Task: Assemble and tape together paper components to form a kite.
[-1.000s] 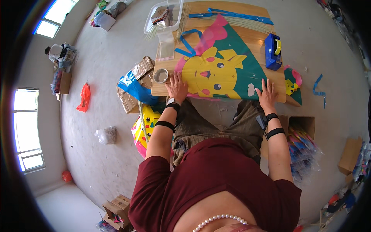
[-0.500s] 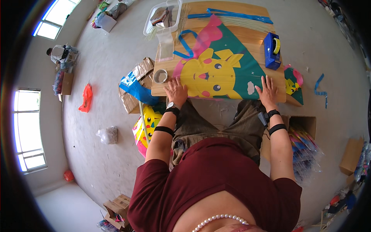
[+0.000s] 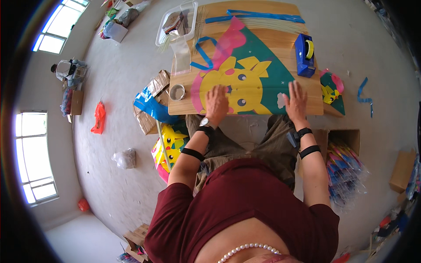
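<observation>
A triangular kite sail [image 3: 250,87], green and pink with a large yellow cartoon face, lies flat on the wooden table [image 3: 182,103] in front of me. My left hand [image 3: 216,104] is over the lower part of the yellow face, fingers stretched out, holding nothing. Near the sail's right corner, by a small white cloud print, my right hand [image 3: 296,101] is also open with straight fingers. Whether either palm presses on the sail or hovers just above it, I cannot tell. A roll of tape [image 3: 177,92] lies left of the sail.
At the table's right edge stands a blue tape dispenser [image 3: 305,56]. Blue strips [image 3: 254,17] and thin sticks [image 3: 274,26] lie at the far side, with a clear plastic tub [image 3: 176,22] at far left. Boxes flank my legs, one holding packaged goods [image 3: 346,171].
My left hand has moved right, from the sail's left corner onto the yellow face. My right hand has shifted slightly left. The sail looks unmoved on the table.
</observation>
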### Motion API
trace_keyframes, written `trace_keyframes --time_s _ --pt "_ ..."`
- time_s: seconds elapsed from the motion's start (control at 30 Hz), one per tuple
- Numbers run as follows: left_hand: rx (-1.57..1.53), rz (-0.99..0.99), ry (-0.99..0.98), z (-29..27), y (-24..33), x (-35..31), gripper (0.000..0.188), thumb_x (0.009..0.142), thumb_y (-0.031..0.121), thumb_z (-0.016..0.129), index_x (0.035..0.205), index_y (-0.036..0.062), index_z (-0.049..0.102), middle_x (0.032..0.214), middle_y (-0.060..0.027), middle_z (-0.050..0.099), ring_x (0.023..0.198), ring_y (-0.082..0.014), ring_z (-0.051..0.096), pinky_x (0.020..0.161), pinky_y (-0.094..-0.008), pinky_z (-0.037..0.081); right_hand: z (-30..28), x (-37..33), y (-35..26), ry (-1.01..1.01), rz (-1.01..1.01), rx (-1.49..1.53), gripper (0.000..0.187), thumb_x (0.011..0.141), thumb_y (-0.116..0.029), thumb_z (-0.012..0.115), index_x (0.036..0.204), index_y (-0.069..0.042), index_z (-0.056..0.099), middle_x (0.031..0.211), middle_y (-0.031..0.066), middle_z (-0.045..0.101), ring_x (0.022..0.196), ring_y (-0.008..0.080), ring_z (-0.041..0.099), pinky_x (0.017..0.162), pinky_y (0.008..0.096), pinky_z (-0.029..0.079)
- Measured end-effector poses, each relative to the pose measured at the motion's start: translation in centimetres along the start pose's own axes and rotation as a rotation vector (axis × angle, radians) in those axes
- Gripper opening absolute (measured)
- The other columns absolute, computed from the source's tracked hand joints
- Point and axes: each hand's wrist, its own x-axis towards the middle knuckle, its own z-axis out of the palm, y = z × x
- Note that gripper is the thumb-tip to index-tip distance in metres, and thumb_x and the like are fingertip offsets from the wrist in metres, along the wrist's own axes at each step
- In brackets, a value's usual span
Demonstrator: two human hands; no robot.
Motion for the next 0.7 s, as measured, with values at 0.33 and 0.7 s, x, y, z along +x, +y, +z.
trace_keyframes --time_s 0.33,0.7 --pt "-0.436 0.209 -0.037 2.9 7.1 15.9 0.022 0.093 0.009 0.060 0.113 0.0060 0.067 0.107 -0.0125 0.065 0.105 -0.0358 0.060 0.089 -0.0501 0.048 2.8 0.1 2.4 0.040 -0.146 0.369 0.052 0.107 -0.026 0.049 0.154 -0.007 0.039 0.159 0.0164 0.039 0.148 0.0344 0.036 0.122 0.0539 0.025" --pt "0.053 0.335 -0.054 11.8 5.2 35.5 0.016 0.086 0.007 0.061 0.100 0.0060 0.067 0.109 -0.0111 0.066 0.110 -0.0298 0.061 0.092 -0.0429 0.048 1.2 0.5 1.5 -0.078 -0.053 0.450 0.060 0.105 -0.022 0.049 0.159 -0.006 0.028 0.165 0.0168 0.029 0.153 0.0342 0.026 0.126 0.0529 0.018"
